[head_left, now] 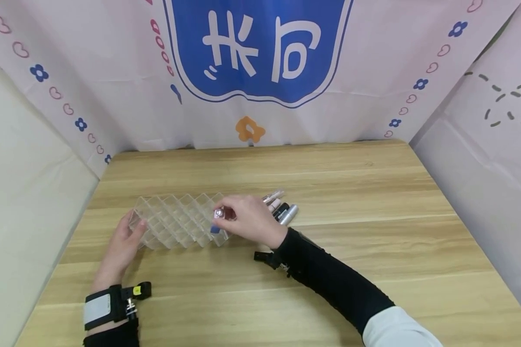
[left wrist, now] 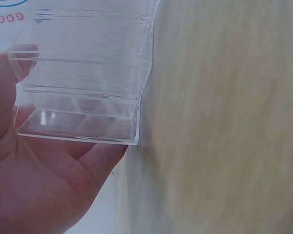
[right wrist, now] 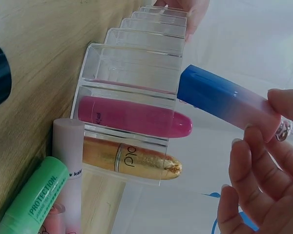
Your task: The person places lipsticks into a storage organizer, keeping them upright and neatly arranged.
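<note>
A clear acrylic lipstick organizer (head_left: 173,226) with diamond-shaped compartments lies on the table. My left hand (head_left: 123,241) grips its left end, thumb on the near top and fingers round the side, as the left wrist view shows. Over the organizer's right end, my right hand (head_left: 253,219) pinches a lipstick tube (right wrist: 227,100) between thumb and fingers. The tube fades from blue to pink and has a shiny ornament at its pink end; its blue end points at the organizer's opening. A magenta tube (right wrist: 132,116) and a gold tube (right wrist: 127,155) sit in compartments at that end.
Right of the organizer lie several cosmetic tubes, among them a silver one (head_left: 289,215), a black one (head_left: 281,210), a green one (right wrist: 34,195) and a pale pink one (right wrist: 68,161). A printed cloth (head_left: 126,96) hangs behind the wooden table (head_left: 351,270).
</note>
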`<action>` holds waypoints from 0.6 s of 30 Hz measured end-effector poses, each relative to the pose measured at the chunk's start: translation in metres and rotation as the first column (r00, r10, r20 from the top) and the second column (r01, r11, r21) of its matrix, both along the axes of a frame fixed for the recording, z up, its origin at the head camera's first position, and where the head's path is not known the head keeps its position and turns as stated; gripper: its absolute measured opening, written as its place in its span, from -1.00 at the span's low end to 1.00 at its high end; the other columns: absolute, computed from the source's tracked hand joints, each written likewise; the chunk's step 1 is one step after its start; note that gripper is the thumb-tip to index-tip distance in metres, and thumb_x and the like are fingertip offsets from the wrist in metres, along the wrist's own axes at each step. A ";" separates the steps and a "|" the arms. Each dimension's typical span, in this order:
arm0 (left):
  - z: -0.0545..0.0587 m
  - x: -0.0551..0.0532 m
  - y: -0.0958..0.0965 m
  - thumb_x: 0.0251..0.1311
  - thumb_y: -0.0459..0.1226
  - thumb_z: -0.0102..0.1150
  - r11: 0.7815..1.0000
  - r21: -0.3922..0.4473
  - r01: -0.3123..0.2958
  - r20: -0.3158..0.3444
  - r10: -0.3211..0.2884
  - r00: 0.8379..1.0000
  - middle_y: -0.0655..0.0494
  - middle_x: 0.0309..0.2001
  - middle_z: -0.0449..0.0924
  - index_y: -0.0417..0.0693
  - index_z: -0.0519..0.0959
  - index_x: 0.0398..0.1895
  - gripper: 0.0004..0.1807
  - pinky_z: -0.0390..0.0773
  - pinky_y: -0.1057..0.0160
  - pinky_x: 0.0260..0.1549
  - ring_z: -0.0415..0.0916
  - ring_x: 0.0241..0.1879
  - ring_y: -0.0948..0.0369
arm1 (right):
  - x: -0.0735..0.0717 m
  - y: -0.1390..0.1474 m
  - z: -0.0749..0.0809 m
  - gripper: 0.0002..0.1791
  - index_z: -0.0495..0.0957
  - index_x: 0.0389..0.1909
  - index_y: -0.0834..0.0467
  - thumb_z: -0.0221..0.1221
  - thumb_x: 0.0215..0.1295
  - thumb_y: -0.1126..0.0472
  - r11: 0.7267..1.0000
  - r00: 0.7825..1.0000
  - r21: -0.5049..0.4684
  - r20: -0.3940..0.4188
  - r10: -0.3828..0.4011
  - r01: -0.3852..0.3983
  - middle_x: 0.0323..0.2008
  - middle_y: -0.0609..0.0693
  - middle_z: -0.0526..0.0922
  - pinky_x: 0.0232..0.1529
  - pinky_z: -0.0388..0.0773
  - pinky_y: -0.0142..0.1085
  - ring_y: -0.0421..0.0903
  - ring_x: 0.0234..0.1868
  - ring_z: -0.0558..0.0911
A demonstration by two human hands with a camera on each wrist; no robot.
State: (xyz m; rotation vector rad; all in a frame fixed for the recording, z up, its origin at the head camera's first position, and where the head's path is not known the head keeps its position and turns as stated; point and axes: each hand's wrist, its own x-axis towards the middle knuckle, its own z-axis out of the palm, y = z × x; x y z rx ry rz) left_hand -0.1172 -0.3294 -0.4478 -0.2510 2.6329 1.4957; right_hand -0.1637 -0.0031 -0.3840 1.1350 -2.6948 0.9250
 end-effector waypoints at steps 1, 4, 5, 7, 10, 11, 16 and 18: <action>-0.001 0.000 0.000 0.52 0.07 -0.31 1.000 0.000 0.002 0.001 -0.002 1.000 -0.32 0.56 -0.30 -0.12 -0.30 0.58 -0.20 0.00 -0.48 0.31 -0.21 0.48 -0.40 | 0.000 0.000 0.000 -0.69 0.67 -0.08 0.01 0.27 0.27 -0.07 1.000 1.000 0.002 -0.001 0.002 -0.002 -0.35 -0.21 0.70 -0.39 0.42 -0.59 -0.34 -0.40 0.56; -0.001 0.000 -0.001 0.52 0.07 -0.31 1.000 -0.006 0.000 -0.002 0.000 1.000 -0.34 0.56 -0.28 -0.13 -0.29 0.58 -0.21 0.00 -0.49 0.31 -0.20 0.48 -0.41 | -0.001 -0.001 -0.001 -0.71 0.67 -0.08 0.00 0.26 0.28 -0.06 1.000 1.000 0.006 -0.009 -0.002 0.003 -0.35 -0.21 0.68 -0.40 0.42 -0.59 -0.35 -0.40 0.54; -0.001 0.000 -0.001 0.52 0.06 -0.31 1.000 -0.005 0.000 -0.006 0.000 1.000 -0.34 0.56 -0.26 -0.13 -0.28 0.58 -0.21 0.00 -0.48 0.31 -0.18 0.47 -0.42 | -0.001 -0.002 -0.001 -0.71 0.67 -0.09 -0.01 0.26 0.28 -0.06 1.000 1.000 0.007 -0.009 -0.005 0.005 -0.36 -0.22 0.68 -0.40 0.42 -0.58 -0.36 -0.40 0.54; -0.001 0.000 -0.001 0.52 0.06 -0.31 1.000 -0.007 -0.001 -0.010 0.001 1.000 -0.34 0.55 -0.24 -0.13 -0.27 0.58 -0.21 0.00 -0.48 0.31 -0.17 0.47 -0.42 | -0.001 -0.002 -0.001 -0.72 0.67 -0.09 0.00 0.27 0.27 -0.05 1.000 1.000 0.010 -0.010 -0.005 0.005 -0.35 -0.21 0.68 -0.40 0.42 -0.57 -0.36 -0.40 0.53; -0.001 0.000 -0.002 0.52 0.05 -0.31 1.000 -0.005 -0.002 -0.016 0.002 1.000 -0.35 0.55 -0.23 -0.14 -0.26 0.58 -0.22 0.00 -0.48 0.31 -0.16 0.47 -0.42 | -0.001 -0.003 -0.002 -0.72 0.67 -0.09 0.01 0.26 0.28 -0.04 1.000 1.000 0.020 -0.010 0.002 -0.002 -0.33 -0.20 0.69 -0.39 0.41 -0.57 -0.37 -0.39 0.53; -0.001 0.000 -0.002 0.52 0.05 -0.31 1.000 -0.004 -0.002 -0.017 0.002 1.000 -0.35 0.55 -0.23 -0.15 -0.26 0.58 -0.22 0.00 -0.48 0.31 -0.16 0.47 -0.42 | -0.001 -0.004 -0.002 -0.72 0.67 -0.09 0.02 0.26 0.28 -0.03 1.000 1.000 0.021 -0.008 0.006 -0.006 -0.32 -0.20 0.70 -0.39 0.42 -0.58 -0.36 -0.38 0.54; -0.002 0.000 -0.001 0.52 0.06 -0.31 1.000 -0.003 -0.008 -0.008 0.008 1.000 -0.33 0.56 -0.23 -0.15 -0.26 0.58 -0.22 -0.01 -0.47 0.33 -0.18 0.48 -0.40 | -0.001 -0.004 -0.003 -0.71 0.66 -0.06 0.01 0.25 0.30 -0.04 0.999 1.000 0.032 -0.008 0.010 -0.009 -0.32 -0.20 0.69 -0.39 0.42 -0.60 -0.36 -0.37 0.54; -0.002 0.000 -0.001 0.52 0.06 -0.31 1.000 -0.005 -0.012 -0.004 0.012 1.000 -0.33 0.56 -0.24 -0.15 -0.26 0.58 -0.22 -0.02 -0.46 0.33 -0.19 0.48 -0.40 | -0.001 -0.005 -0.002 -0.71 0.66 -0.05 0.00 0.25 0.30 -0.03 0.999 1.000 0.035 -0.006 0.007 -0.007 -0.32 -0.20 0.69 -0.39 0.42 -0.60 -0.37 -0.37 0.54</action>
